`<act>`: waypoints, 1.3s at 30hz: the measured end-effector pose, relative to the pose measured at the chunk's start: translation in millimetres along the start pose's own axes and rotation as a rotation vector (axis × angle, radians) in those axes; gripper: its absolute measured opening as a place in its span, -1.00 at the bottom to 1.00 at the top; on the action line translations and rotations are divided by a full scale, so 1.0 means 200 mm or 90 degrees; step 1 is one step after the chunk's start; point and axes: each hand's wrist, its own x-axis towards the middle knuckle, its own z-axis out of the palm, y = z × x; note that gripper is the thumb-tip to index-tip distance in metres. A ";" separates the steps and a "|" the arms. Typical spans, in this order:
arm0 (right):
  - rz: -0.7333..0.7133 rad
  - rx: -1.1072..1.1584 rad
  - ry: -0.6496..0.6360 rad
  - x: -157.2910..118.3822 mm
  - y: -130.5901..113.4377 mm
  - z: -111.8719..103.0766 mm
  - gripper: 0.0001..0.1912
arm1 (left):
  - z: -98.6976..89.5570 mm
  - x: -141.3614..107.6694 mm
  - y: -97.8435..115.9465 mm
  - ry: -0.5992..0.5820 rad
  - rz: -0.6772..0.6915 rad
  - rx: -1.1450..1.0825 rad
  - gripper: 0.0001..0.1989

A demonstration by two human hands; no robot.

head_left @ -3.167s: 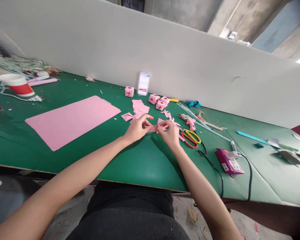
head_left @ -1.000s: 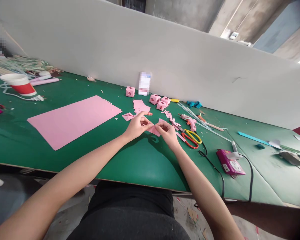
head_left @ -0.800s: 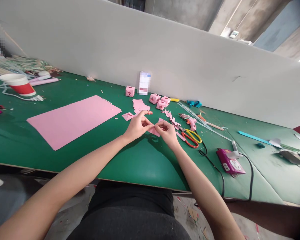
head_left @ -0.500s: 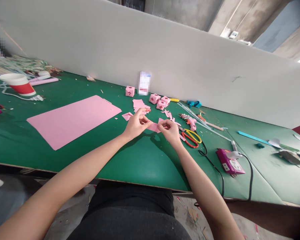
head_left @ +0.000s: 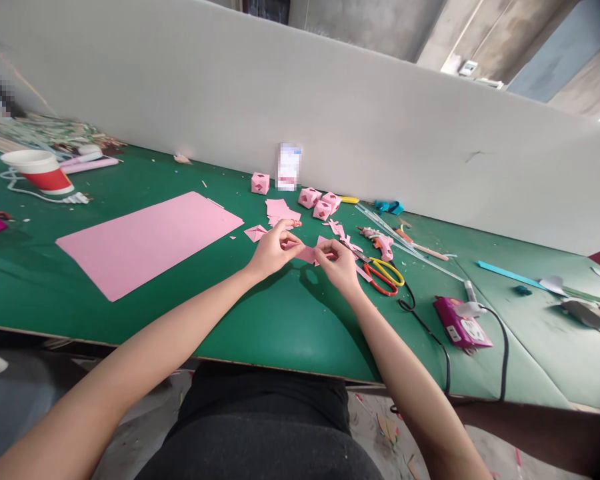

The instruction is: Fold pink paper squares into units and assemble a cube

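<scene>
Between my two hands is a small piece of pink paper (head_left: pixel 307 254), held just above the green table. My left hand (head_left: pixel 275 251) pinches its left end between thumb and fingers. At its right end, my right hand (head_left: pixel 337 262) grips it the same way. Behind my left hand lie a few pink paper squares (head_left: pixel 279 209) and a folded pink piece (head_left: pixel 255 232). Scissors (head_left: pixel 383 275) with red and yellow handles lie just right of my right hand, beside pink paper scraps (head_left: pixel 336 229). Parts of the held paper are hidden by my fingers.
A large pink sheet (head_left: pixel 150 243) covers the left of the green table (head_left: pixel 280 320). Several pink paper cubes (head_left: pixel 310 197) stand near a phone (head_left: pixel 289 167) at the wall. Rightward are a pink glue gun (head_left: pixel 383 245), a purple box (head_left: pixel 461 323) with cords, and a paper cup (head_left: pixel 37 170) far left.
Both hands keep hold of the pink paper, which now shows as a narrower band between them. The objects on the table lie as before; the view has shifted slightly.
</scene>
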 end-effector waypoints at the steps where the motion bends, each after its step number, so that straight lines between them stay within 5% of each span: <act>1: -0.010 -0.005 -0.008 0.00 0.00 0.01 -0.82 | 0.01 -0.01 0.01 -0.006 0.008 0.005 -0.51; 10: -0.049 -0.099 -0.050 -0.03 -0.04 0.04 -0.82 | 0.01 -0.02 0.05 0.026 0.052 0.188 -0.52; 20: -0.055 -0.088 -0.032 -0.02 -0.04 -0.02 -0.81 | -0.04 0.00 0.03 0.116 0.019 0.193 -0.56; 29: -0.077 -0.122 -0.029 -0.01 -0.03 -0.02 -0.80 | -0.02 0.00 0.02 0.003 0.075 0.139 -0.53; 39: -0.117 -0.172 -0.030 -0.01 -0.04 -0.01 -0.86 | -0.02 -0.01 0.05 0.099 0.030 0.272 -0.50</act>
